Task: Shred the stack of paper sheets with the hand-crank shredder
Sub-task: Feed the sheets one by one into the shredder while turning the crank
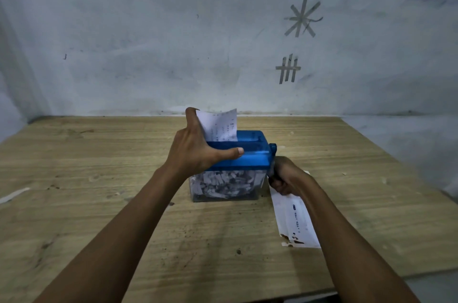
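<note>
The hand-crank shredder (250, 154) stands mid-table, with a blue top and a clear bin (223, 185) holding many paper strips. A printed paper sheet (221, 126) sticks up out of its slot. My left hand (195, 149) clamps the left end of the blue top, the thumb lying along the front edge and one finger raised beside the sheet. My right hand (287, 178) grips the crank handle (272, 151) on the shredder's right side, low down. The remaining paper sheets (295, 223) lie flat on the table, partly under my right forearm.
The wooden table (99, 178) ends at a grey wall with tape marks (288, 68). A white paper scrap (13, 195) lies near the left edge. The table's right and near edges drop off by my right arm.
</note>
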The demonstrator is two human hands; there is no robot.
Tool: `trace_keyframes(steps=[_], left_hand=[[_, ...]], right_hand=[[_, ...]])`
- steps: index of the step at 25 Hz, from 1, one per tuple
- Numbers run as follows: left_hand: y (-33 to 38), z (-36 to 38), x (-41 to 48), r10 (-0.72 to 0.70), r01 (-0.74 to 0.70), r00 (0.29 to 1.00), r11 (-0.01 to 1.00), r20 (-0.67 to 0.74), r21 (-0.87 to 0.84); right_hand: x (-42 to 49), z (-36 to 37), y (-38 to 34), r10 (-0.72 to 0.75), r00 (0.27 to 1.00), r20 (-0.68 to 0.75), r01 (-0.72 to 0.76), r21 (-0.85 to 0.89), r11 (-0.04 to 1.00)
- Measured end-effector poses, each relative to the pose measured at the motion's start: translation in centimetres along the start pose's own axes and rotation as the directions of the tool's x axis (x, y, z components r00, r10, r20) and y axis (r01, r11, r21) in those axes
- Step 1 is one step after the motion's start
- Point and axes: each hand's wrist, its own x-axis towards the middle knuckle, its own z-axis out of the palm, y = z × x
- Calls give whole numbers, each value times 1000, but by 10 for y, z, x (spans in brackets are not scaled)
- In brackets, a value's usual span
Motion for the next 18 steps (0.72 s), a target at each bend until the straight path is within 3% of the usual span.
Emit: trace_keyframes(steps=[3,5,7,10,12,18], left_hand=[[0,0,1,11,-11,1000,1000,27,3],[1,-1,2,15,-16,998,1000,55,5],[0,-3,3,7,-7,995,1000,97,1],[-4,-4,6,-12,13,988,1000,157,-6],[-5,-4,7,-10,12,984,1000,176,-12],[-11,-1,9,32,-26,987,999,157,-40]], right_hand=[[-39,-5,7,-175,979,-101,164,-111,980],[-56,-9,-1,-334,907,-255,262,-279,924],[-58,-14,-21,-416,812,-409,265,-376,888],[-40,-20,-60,-394,743,-541,300,-257,919],[-26,-26,-81,-358,771,-527,323,-161,933],[29,-22,-97,-235,904,-358,220,-83,972]])
